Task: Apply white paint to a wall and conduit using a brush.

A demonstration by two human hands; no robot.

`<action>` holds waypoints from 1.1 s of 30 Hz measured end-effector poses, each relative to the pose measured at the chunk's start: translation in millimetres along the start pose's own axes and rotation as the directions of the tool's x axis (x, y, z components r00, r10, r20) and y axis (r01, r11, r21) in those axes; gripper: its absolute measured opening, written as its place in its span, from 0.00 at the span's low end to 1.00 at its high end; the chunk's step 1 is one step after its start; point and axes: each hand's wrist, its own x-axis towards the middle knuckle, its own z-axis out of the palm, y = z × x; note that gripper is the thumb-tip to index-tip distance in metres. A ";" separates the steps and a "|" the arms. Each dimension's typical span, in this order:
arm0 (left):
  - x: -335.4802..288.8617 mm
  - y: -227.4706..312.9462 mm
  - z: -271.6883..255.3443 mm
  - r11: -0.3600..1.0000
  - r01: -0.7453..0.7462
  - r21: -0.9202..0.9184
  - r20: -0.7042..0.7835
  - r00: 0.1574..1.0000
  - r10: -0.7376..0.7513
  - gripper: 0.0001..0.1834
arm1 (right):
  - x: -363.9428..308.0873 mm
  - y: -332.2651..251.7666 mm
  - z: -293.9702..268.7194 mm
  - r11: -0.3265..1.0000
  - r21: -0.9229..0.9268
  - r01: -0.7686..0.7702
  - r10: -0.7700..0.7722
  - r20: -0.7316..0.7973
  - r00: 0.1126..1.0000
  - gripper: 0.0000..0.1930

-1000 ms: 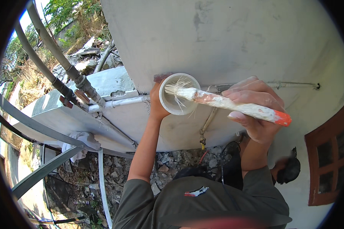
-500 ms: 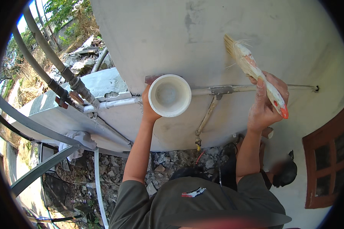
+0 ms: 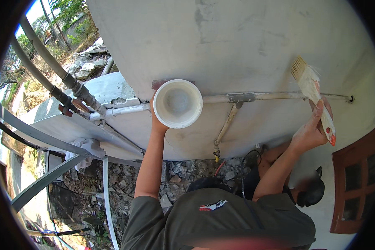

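Observation:
My left hand (image 3: pixel 157 121) is closed around the side of a round white plastic tub (image 3: pixel 192 96), its open mouth facing up and its inside whitish. A flat dark-red piece (image 3: pixel 159 84) shows behind the tub's far rim; whether the hand touches it cannot be made out. On the right, my right hand (image 3: pixel 309 134) grips a paintbrush (image 3: pixel 310 85) by its white-smeared, red-tipped handle. The pale bristles point up and left, near the grey-white wall (image 3: pixel 246 50). Whether they touch the wall is unclear.
A pipe (image 3: pixel 275 96) runs along the wall, with a branch down to a yellow-tipped tap (image 3: pixel 216 155). Stone rubble (image 3: pixel 175 179) covers the ground. Another person (image 3: pixel 310 191) is low at the right, near a brown-framed window (image 3: pixel 356 191). Grey metal bars (image 3: pixel 50 181) cross the left.
My right hand has moved right and downward with the paintbrush, which now stands more upright. The tub in my left hand has shifted slightly left in view.

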 end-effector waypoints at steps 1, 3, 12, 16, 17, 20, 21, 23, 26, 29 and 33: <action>-3.5 -3.3 -2.7 0.994 -0.015 0.106 0.041 0.999 0.011 0.54 | 4.2 6.0 -3.8 0.997 -0.051 0.053 -0.055 -0.038 0.998 0.14; -14.2 -7.6 -3.6 0.977 -0.034 0.211 0.083 0.996 0.016 0.57 | 4.2 18.3 -1.4 0.997 -0.073 0.031 -0.034 -0.037 0.999 0.14; -13.3 -5.6 -10.3 0.962 0.263 -0.077 0.167 0.954 -0.248 0.41 | -57.6 5.6 31.2 0.979 -0.058 0.194 -0.173 0.265 0.949 0.08; -9.7 -5.5 -17.1 0.956 0.284 -0.073 0.200 0.943 -0.265 0.37 | -69.6 -19.5 33.5 0.986 0.081 0.148 -0.168 0.395 0.903 0.09; -9.2 -4.3 -18.3 0.955 0.287 -0.072 0.210 0.941 -0.267 0.36 | -73.8 -26.0 32.8 0.987 0.123 0.106 -0.148 0.417 0.897 0.10; -11.0 -5.3 -16.1 0.977 0.203 0.066 0.174 0.962 -0.211 0.39 | -82.1 -28.3 29.7 0.945 0.327 0.007 -0.174 0.484 0.857 0.10; -12.4 -5.3 -15.0 0.977 0.173 0.123 0.162 0.968 -0.192 0.41 | -82.2 -27.2 26.2 0.928 0.368 -0.060 -0.166 0.550 0.818 0.10; -12.9 -5.0 -13.1 0.968 0.117 0.222 0.161 0.975 -0.155 0.43 | -81.5 -16.6 27.1 0.917 0.397 -0.035 -0.213 0.563 0.799 0.11; -11.8 -2.1 -15.9 0.927 0.028 0.373 0.189 0.976 -0.105 0.46 | -69.0 11.7 14.5 0.945 0.328 0.015 -0.214 0.579 0.787 0.10; -9.8 -3.3 -15.2 0.871 -0.058 0.488 0.245 0.967 -0.072 0.50 | -46.6 40.5 -13.4 0.996 0.077 0.044 -0.077 0.518 0.852 0.09; -26.6 -20.0 -12.5 0.943 0.327 0.066 0.034 0.943 -0.330 0.49 | -30.1 72.4 -40.0 0.998 -0.058 0.010 0.012 0.374 0.927 0.09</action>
